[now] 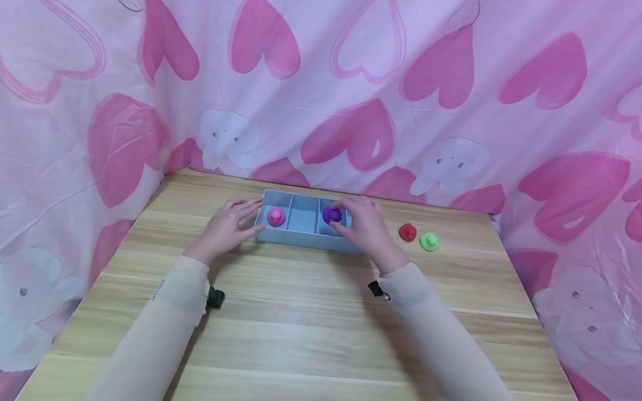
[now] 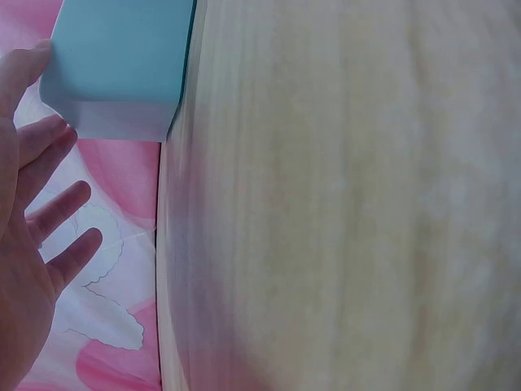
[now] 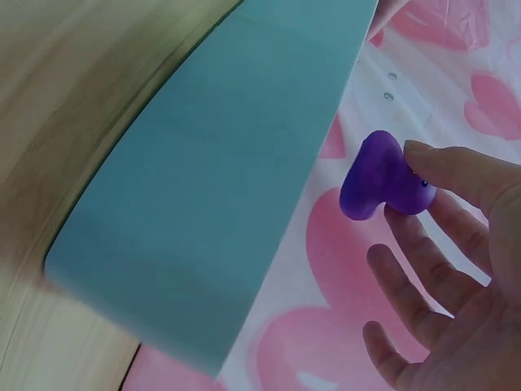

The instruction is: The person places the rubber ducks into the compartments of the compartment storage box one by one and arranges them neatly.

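Left hand: the person's left hand (image 1: 225, 225) lies flat on the light wooden table (image 1: 311, 328), fingers straight and spread, fingertips (image 2: 57, 130) touching the left end of the tray; it holds nothing.
Tray: 1 pale blue rectangular plastic tray (image 1: 301, 236) with 3 compartments in a row, standing near the far edge of the table between the 2 hands.
Pink duck: 1 small pink rubber duck (image 1: 276, 216) sits in the left compartment; the middle compartment holds no duck.
Purple duck: 1 small purple rubber duck (image 1: 331, 214), glossy and rounded with a bulbous head on a wider body, is at the right compartment, above the tray rim in the right wrist view.
Right hand: the person's right hand (image 1: 366, 228) pinches the purple duck between thumb and fingertips (image 3: 456, 167), the other fingers loosely spread.
Red duck: 1 small red rubber duck (image 1: 407, 231) stands on the table right of the tray.
Green duck: 1 small green rubber duck (image 1: 428, 241) stands just beside the red one.
Count: 4 ducks, 1 of each colour.
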Action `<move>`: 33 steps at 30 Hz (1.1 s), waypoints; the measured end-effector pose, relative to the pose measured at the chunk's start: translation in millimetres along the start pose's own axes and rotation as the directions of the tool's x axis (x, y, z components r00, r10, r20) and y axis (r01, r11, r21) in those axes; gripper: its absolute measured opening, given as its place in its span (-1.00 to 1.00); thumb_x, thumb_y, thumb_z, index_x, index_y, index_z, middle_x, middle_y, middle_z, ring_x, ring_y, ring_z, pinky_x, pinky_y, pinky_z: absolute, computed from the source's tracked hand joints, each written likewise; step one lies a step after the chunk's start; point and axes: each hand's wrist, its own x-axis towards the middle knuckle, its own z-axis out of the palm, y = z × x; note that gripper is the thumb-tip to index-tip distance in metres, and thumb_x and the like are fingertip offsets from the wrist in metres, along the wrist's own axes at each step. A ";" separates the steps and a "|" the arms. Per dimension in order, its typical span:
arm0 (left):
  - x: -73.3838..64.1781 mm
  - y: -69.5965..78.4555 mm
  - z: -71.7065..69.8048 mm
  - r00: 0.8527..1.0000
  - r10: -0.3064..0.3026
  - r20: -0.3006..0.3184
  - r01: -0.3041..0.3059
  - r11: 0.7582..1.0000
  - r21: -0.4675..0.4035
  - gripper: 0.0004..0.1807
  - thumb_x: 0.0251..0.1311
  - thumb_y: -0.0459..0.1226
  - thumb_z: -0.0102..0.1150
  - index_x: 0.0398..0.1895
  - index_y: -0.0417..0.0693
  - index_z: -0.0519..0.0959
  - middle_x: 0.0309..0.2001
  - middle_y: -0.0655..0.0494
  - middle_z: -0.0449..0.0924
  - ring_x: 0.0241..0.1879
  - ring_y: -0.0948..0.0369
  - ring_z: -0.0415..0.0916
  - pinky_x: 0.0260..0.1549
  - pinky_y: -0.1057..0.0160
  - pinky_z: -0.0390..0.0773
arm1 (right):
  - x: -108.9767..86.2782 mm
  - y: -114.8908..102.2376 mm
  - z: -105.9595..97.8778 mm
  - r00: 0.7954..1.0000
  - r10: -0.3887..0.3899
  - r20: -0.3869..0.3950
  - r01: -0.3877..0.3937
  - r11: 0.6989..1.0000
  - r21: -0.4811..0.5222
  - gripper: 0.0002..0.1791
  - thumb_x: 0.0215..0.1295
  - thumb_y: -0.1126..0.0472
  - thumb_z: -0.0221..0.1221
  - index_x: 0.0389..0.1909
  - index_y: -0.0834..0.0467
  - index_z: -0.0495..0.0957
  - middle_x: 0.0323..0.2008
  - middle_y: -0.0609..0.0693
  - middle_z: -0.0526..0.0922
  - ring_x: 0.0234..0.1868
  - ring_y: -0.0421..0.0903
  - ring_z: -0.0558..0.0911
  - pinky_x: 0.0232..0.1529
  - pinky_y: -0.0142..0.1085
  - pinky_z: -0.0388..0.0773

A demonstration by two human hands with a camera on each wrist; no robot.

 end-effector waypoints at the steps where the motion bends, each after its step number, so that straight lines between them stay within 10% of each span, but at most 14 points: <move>1: 0.3 0.0 0.2 1.000 -0.001 -0.001 0.001 1.000 0.000 -0.22 0.34 0.14 0.27 0.55 0.09 0.35 0.54 0.03 0.35 0.51 -0.10 0.18 0.44 -0.37 0.18 | 1.7 -1.0 1.0 1.000 0.002 0.007 -0.002 1.000 0.006 -0.62 0.26 0.04 0.45 0.08 -0.07 0.67 0.14 -0.09 0.69 0.30 0.00 0.50 0.48 0.13 0.20; 33: 1.4 0.0 1.0 1.000 -0.007 0.003 0.007 1.000 -0.001 -0.21 0.33 0.13 0.29 0.56 0.11 0.34 0.53 0.03 0.36 0.52 -0.09 0.17 0.45 -0.37 0.17 | 52.7 -20.9 45.1 0.990 -0.094 0.110 0.101 0.993 -0.065 -0.65 0.29 0.08 0.42 0.07 -0.01 0.66 0.13 -0.05 0.71 0.29 0.03 0.53 0.50 0.13 0.17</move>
